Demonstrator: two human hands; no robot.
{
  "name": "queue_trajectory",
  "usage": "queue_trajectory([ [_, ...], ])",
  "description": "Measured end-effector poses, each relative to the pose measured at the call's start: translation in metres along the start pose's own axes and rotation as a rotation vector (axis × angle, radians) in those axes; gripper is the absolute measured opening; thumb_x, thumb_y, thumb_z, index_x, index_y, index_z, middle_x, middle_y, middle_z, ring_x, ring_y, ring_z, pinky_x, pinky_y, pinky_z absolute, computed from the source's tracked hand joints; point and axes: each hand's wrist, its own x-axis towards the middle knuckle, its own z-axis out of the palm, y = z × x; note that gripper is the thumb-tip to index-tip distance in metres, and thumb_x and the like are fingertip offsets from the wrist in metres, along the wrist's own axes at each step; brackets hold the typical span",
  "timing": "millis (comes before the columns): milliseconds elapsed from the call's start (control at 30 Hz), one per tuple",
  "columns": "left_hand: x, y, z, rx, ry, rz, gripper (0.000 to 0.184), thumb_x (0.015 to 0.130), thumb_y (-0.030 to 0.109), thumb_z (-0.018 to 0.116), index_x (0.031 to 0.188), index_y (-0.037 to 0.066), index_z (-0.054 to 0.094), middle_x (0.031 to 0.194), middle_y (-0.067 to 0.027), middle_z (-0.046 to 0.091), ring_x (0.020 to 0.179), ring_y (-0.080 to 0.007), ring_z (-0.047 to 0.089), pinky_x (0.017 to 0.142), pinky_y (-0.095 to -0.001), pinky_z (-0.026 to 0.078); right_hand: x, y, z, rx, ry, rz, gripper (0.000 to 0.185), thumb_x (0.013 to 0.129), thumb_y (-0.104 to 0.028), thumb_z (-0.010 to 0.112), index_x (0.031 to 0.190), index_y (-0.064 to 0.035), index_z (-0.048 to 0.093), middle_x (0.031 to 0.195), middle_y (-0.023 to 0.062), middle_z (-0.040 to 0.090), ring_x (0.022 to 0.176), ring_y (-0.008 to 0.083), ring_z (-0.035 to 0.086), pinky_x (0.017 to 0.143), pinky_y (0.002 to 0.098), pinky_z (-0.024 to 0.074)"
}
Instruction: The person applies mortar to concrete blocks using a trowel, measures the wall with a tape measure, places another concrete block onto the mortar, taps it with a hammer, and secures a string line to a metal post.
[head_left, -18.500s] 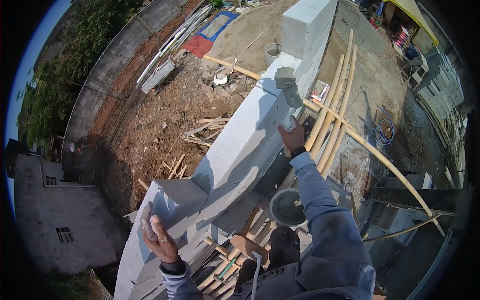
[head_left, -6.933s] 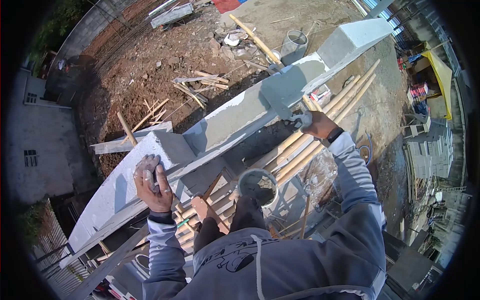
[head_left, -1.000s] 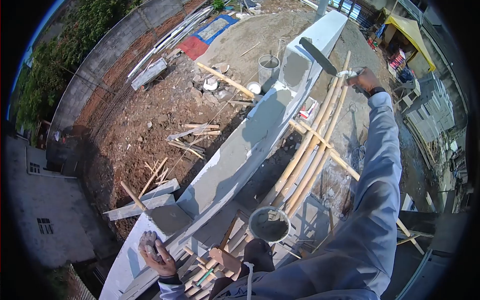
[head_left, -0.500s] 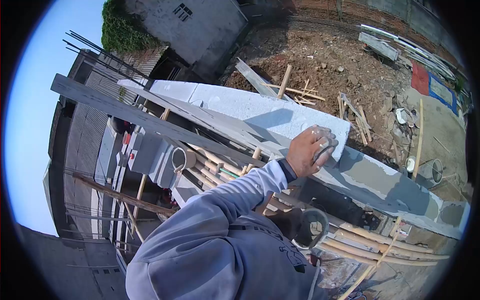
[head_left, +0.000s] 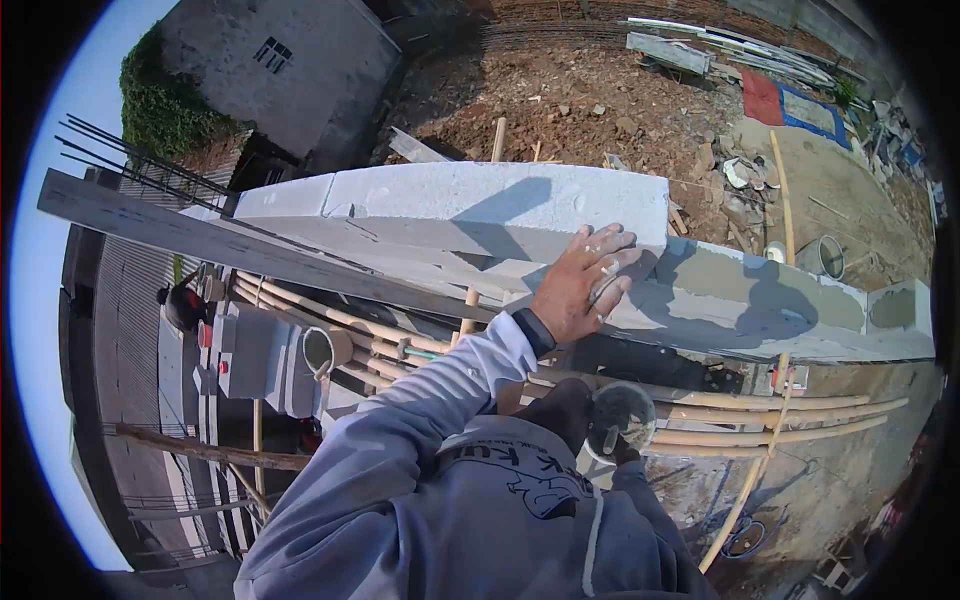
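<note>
My left hand (head_left: 585, 285), dusted with grey mortar and wearing a dark wristband, rests against the near side and end of a long white lightweight concrete block (head_left: 560, 200). Its fingers stretch toward the block's top edge, slightly apart. The block lies on top of the wall. Below, my right hand (head_left: 628, 452) reaches to a bucket (head_left: 645, 410) and is mostly in shadow. A grey tool that looks like a trowel (head_left: 609, 437) shows at its fingers inside the bucket.
Mortar (head_left: 735, 275) coats the wall top right of the block. A wooden plank (head_left: 200, 230) slants across at left. Bamboo poles (head_left: 760, 418) run below the wall. Stacked blocks (head_left: 250, 350) and another bucket (head_left: 320, 350) stand at left. Rubble ground (head_left: 480, 90) lies beyond.
The view has turned, so the scene sits further left and more level. My left hand stays at the block's end, its fingers straighter. My right arm now shows at the bucket.
</note>
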Motion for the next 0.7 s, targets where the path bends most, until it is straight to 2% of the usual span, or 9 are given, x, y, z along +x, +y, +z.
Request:
queue_trajectory([
  [133,-0.089,-0.006,-0.013,-0.101,-0.210,-0.089,0.036,0.085,0.015,0.054,0.120,0.008,0.055,0.119,-0.0136,0.056,0.113,-0.0321,0.050,0.105,-0.0482,0.029,0.010,0.012,-0.004,-0.450,0.043,-0.200,0.021,0.077,-0.024,0.058,0.081,-0.0066,0.069,0.083,0.0144,0.068,0.075,0.0264,0.066,0.069,0.0390,0.0515],
  [233,-0.190,-0.061,-0.012,-0.084,-0.529,-0.290,0.035,0.079,0.027,0.062,0.105,0.004,0.060,0.100,-0.0217,0.061,0.091,-0.0403,0.058,0.081,-0.0429,0.048,0.022,0.014,-0.005,-0.851,0.172,-0.361,0.021,0.079,-0.024,0.056,0.080,-0.0073,0.069,0.084,0.0144,0.068,0.075,0.0261,0.067,0.070,0.0389,0.0519],
  [267,-0.221,-0.077,-0.009,-0.197,-0.539,-0.417,0.038,0.078,0.031,0.062,0.104,0.004,0.061,0.094,-0.0221,0.062,0.089,-0.0403,0.059,0.080,-0.0444,0.048,0.029,0.012,-0.006,-0.806,0.205,-0.282,0.021,0.080,-0.024,0.055,0.080,-0.0076,0.069,0.085,0.0144,0.068,0.075,0.0260,0.067,0.070,0.0388,0.0520],
  [333,-0.257,-0.094,-0.029,-0.052,-0.766,-0.527,0.034,0.087,0.030,0.056,0.109,0.005,0.062,0.099,-0.0213,0.063,0.092,-0.0366,0.061,0.078,-0.0398,0.049,0.041,0.003,-0.011,-0.315,0.236,0.055,0.032,0.074,-0.025,0.054,0.087,-0.0003,0.069,0.095,0.0227,0.065,0.093,0.0351,0.063,0.079,0.0419,0.0512],
  [467,-0.302,-0.129,-0.057,-0.112,-0.709,-0.509,0.034,0.085,0.034,0.057,0.099,0.004,0.065,0.092,-0.0196,0.065,0.088,-0.0347,0.063,0.079,-0.0385,0.048,-0.047,-0.116,-0.030,-0.002,0.423,0.246,0.042,0.074,-0.030,0.054,0.101,0.0012,0.064,0.105,0.0240,0.062,0.097,0.0354,0.061,0.087,0.0397,0.0491],
  [567,-0.340,-0.172,-0.069,-0.220,-0.525,-0.959,0.033,0.082,0.034,0.060,0.069,0.005,0.070,0.073,-0.0114,0.068,0.076,-0.0239,0.066,0.076,-0.0357,0.049,-0.049,-0.149,0.009,0.010,0.431,0.199,0.044,0.073,-0.029,0.056,0.106,-0.0003,0.062,0.107,0.0221,0.062,0.100,0.0362,0.060,0.090,0.0397,0.0471],
  [633,-0.370,-0.228,-0.060,-0.038,-0.564,-0.962,0.034,0.083,0.035,0.059,0.077,0.004,0.070,0.078,-0.0144,0.068,0.078,-0.0267,0.066,0.073,-0.0362,0.049,-0.056,-0.180,0.043,-0.063,0.385,0.234,0.041,0.073,-0.029,0.055,0.103,-0.0017,0.064,0.107,0.0202,0.062,0.101,0.0361,0.060,0.091,0.0397,0.0464],
  [667,-0.393,-0.248,-0.066,0.055,-0.559,-1.001,0.035,0.084,0.036,0.059,0.081,0.003,0.070,0.081,-0.0159,0.068,0.079,-0.0281,0.066,0.071,-0.0365,0.050,-0.032,-0.169,0.072,-0.291,0.301,0.069,0.037,0.077,-0.030,0.055,0.100,-0.0036,0.066,0.104,0.0204,0.063,0.098,0.0362,0.061,0.087,0.0423,0.0474],
  [700,-0.379,-0.230,-0.088,-0.118,-0.520,-1.009,0.032,0.082,0.035,0.059,0.080,0.005,0.069,0.083,-0.0174,0.068,0.082,-0.0293,0.066,0.073,-0.0377,0.050,-0.003,-0.158,0.100,-0.548,0.201,-0.130,0.034,0.081,-0.032,0.055,0.098,-0.0056,0.067,0.100,0.0205,0.064,0.096,0.0362,0.062,0.082,0.0449,0.0485],
])
